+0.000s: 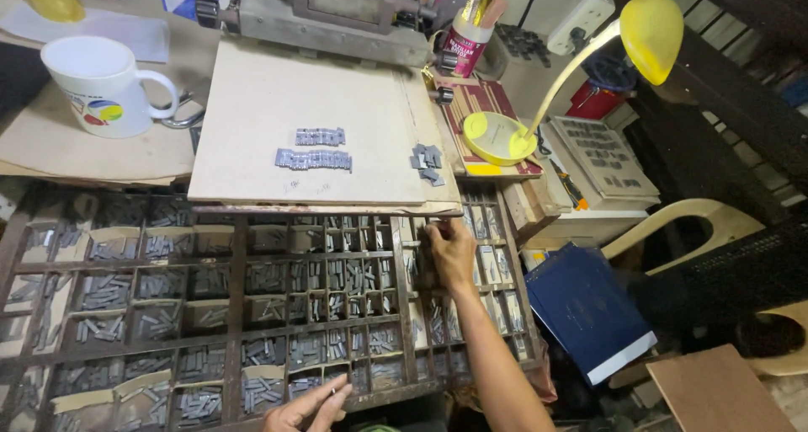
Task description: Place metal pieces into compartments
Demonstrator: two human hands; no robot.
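We dip our right hand (450,251) into a box of the tray (236,314), fingers curled on small metal letters (337,276), and our left hand (307,407) rests loose on its edge.

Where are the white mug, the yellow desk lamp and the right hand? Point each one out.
white mug (97,87): head view, on the side of its body.
yellow desk lamp (651,29): head view, on its shade.
right hand (451,251): head view, on its back, over the type tray compartments.

yellow desk lamp (648,29) | cream plastic chair (686,221) | cluttered wooden bench (50,141)
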